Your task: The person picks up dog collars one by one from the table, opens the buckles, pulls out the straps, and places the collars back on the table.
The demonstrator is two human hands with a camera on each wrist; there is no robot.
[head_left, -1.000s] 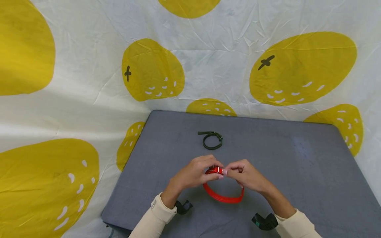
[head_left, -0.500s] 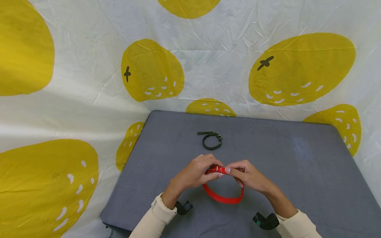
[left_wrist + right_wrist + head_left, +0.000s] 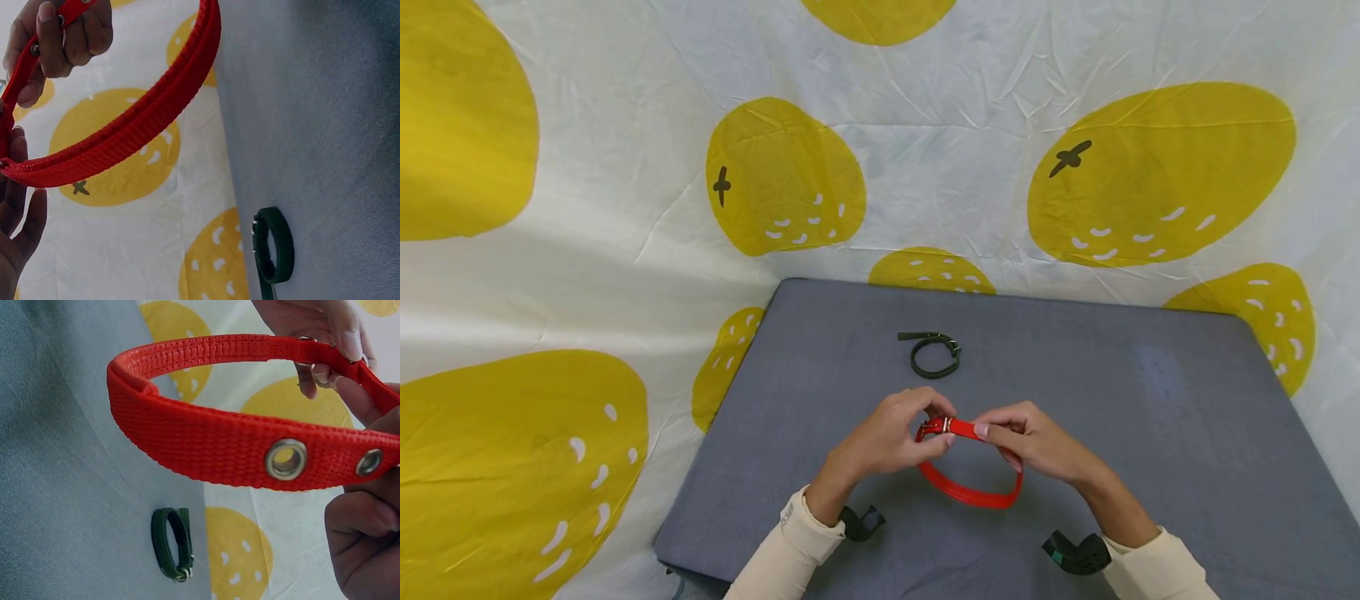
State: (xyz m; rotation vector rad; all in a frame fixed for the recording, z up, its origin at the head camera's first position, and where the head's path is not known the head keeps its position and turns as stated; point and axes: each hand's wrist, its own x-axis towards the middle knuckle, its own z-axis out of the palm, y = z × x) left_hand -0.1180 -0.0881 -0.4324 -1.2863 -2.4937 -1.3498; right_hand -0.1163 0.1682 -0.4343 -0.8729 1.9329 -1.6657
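Observation:
A red collar (image 3: 970, 496), looped and held up off the table, has metal eyelets and a buckle (image 3: 947, 425). My left hand (image 3: 891, 433) holds it at the buckle end, fingers behind and thumb in front. On the right side of the buckle, my right hand (image 3: 1033, 442) pinches the strap between thumb and fingers. Ribbed webbing and two eyelets of the red collar (image 3: 219, 444) show closely in the right wrist view. Farther back lies a dark green collar (image 3: 935, 357), looped through its buckle with its end pointing left.
The grey table (image 3: 1112, 375) spreads under both hands, with its back edge against a white cloth (image 3: 940, 183) printed with yellow fruit. Black wrist mounts (image 3: 1075, 554) jut out below the forearms. The green collar sits just beyond the fingers.
The right hand has moved slightly right, and more red strap now shows between it and the buckle. The left hand has stayed nearly in place, its fingers a little farther apart. The green collar has not moved.

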